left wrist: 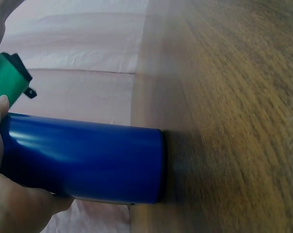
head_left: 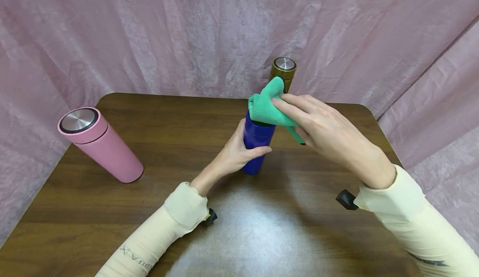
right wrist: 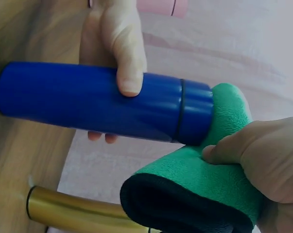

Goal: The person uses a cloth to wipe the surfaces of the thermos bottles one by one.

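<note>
While the left hand [head_left: 236, 154] curls its fingers round the blue vacuum flask [head_left: 258, 133] standing on the wooden table [head_left: 179, 135], the right hand [head_left: 323, 125], pinching the green microfibre cloth [head_left: 267, 108] over the lid [right wrist: 197, 112], should press evenly without tipping it.

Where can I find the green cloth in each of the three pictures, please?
Head: green cloth slightly right of and above centre, held by the right hand.
Left wrist: cloth at the left edge, above the bottle.
Right wrist: cloth right of centre, mostly low.
Shared landmark: the blue bottle, gripped by the left hand.
</note>
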`<control>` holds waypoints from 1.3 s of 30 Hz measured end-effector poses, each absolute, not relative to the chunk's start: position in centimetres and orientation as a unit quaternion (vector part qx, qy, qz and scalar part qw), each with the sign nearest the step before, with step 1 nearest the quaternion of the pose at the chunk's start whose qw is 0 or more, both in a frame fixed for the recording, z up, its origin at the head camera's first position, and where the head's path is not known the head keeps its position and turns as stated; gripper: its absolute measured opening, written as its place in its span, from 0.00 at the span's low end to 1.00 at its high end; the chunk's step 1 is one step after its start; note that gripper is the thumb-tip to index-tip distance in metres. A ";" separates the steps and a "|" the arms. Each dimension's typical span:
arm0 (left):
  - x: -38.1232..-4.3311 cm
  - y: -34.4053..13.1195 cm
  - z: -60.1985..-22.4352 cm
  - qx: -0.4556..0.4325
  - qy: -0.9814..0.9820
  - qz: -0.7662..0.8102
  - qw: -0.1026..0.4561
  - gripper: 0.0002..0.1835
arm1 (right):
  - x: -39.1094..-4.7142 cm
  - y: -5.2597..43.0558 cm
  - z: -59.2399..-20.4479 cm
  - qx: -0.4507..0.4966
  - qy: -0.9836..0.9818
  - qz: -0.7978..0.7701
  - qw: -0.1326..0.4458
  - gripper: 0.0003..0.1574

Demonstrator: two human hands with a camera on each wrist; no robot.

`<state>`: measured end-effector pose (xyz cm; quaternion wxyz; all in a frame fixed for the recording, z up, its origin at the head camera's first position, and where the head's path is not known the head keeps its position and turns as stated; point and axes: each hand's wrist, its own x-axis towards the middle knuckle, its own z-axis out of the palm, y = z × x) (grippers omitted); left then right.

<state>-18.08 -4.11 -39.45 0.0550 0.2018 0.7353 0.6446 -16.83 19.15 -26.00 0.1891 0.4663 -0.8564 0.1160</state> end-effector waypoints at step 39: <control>-18.2 -4.0 -39.5 0.246 0.699 0.669 0.057 0.40 | -18.7 14.4 -21.9 0.475 -0.862 0.124 0.124 0.20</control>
